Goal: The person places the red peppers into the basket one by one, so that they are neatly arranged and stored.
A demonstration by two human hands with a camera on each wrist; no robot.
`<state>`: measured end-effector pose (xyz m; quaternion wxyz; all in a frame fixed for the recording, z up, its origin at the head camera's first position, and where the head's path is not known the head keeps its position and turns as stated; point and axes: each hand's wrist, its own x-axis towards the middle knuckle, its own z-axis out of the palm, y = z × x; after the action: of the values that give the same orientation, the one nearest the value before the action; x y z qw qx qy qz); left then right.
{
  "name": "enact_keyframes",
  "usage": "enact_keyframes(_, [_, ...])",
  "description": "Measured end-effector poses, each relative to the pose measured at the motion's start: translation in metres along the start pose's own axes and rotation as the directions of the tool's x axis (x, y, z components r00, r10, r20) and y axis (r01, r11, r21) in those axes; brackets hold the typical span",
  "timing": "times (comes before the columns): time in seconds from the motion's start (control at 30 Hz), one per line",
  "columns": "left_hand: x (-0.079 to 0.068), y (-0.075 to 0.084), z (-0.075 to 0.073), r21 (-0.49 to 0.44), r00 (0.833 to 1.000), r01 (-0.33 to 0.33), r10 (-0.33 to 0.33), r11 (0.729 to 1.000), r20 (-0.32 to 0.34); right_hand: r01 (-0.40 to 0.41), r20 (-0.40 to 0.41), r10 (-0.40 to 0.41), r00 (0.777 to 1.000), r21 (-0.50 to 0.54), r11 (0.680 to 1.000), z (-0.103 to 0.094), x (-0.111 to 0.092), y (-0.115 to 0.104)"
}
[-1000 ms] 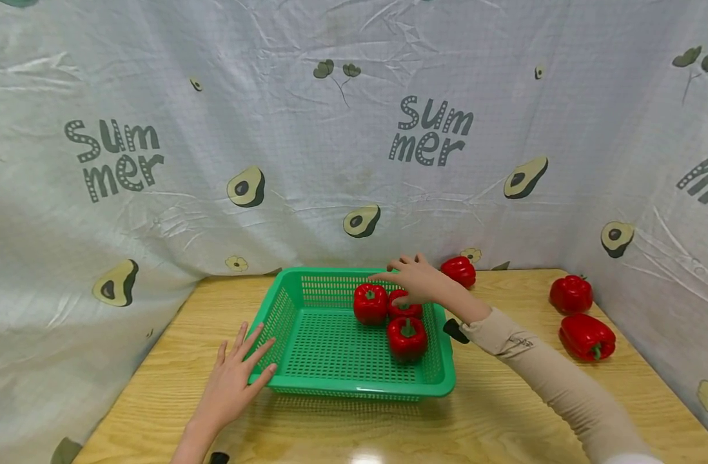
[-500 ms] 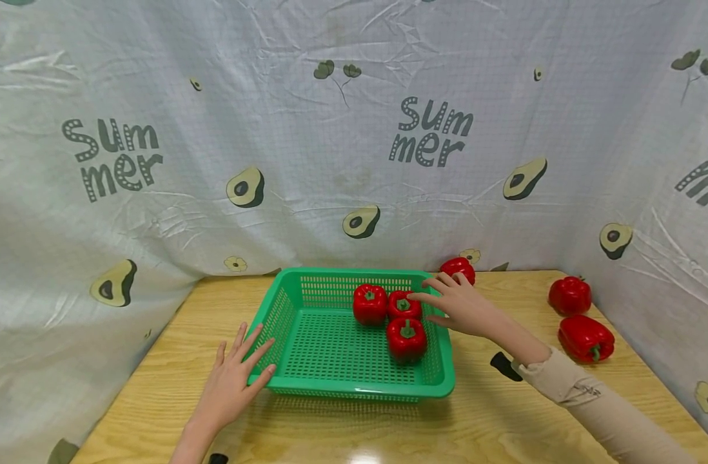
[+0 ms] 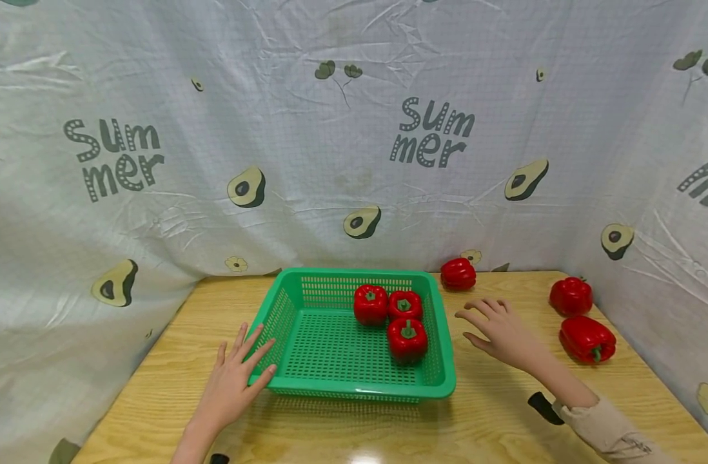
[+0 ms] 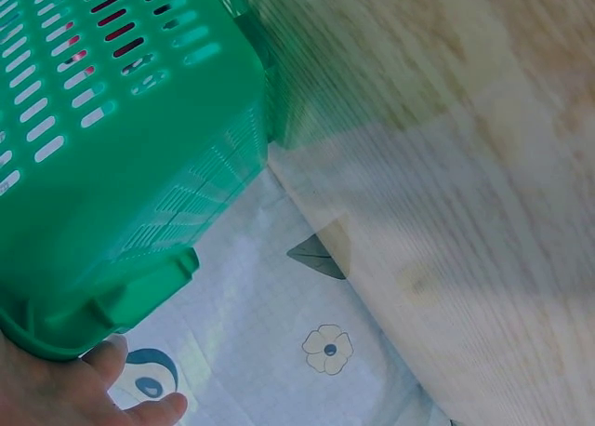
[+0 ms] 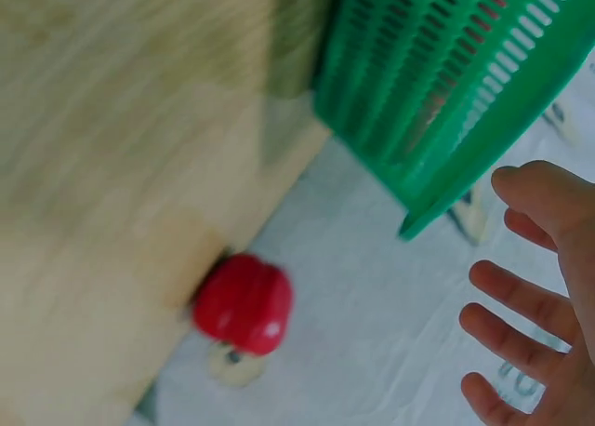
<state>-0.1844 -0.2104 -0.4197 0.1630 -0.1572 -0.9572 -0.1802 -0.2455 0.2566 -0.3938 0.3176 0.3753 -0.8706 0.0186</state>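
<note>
A green plastic basket (image 3: 354,388) stands on the table, with red bell peppers (image 3: 407,340) grouped in its right half. On its left rim rests my left hand (image 3: 231,380), fingers spread; the left wrist view shows fingertips (image 4: 107,361) at the rim. To the right of the basket my right hand (image 3: 505,335) is above the table, fingers loosely bent and holding nothing. Beyond it, near the back edge, lies one red bell pepper (image 3: 458,274), which the right wrist view shows as a blurred bell pepper (image 5: 244,303). Its loose fingers (image 5: 516,338) are apart from both.
Two more red bell peppers sit at the far right: one upright pepper (image 3: 571,296) and one pepper on its side (image 3: 587,339). A white patterned cloth (image 3: 307,161) hangs behind and along the sides of the wooden table (image 3: 493,412).
My right hand has moved from above the peppers in the basket out to the right and towards me, past the rim. The left hand and the peppers stay in place.
</note>
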Motion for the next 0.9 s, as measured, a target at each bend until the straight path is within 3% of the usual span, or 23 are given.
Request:
enact_keyframes(0.33, [0.003, 0.001, 0.0, 0.005, 1.0, -0.007, 0.007, 1.0, 0.002, -0.164, 0.001, 0.164, 0.986, -0.059, 0.985, -0.013, -0.055, 0.026])
enact_keyframes(0.57, [0.003, 0.0, 0.0, 0.004, 1.0, -0.004, 0.004, 1.0, 0.0, -0.228, -0.022, 0.227, 0.974, -0.116, 0.967, -0.022, -0.083, 0.04])
enact_keyframes(0.73, [0.002, 0.0, 0.0, 0.0, 1.0, -0.004, 0.004, 1.0, -0.003, -0.266, 0.008, 0.27, 0.963, -0.143, 0.953, -0.023, -0.101, 0.054])
enact_keyframes(0.9, [0.001, -0.001, -0.001, -0.005, 1.0, 0.002, -0.002, 1.0, 0.004, -0.294, -0.031, 0.293, 0.956, -0.121, 0.948, -0.019, -0.115, 0.067])
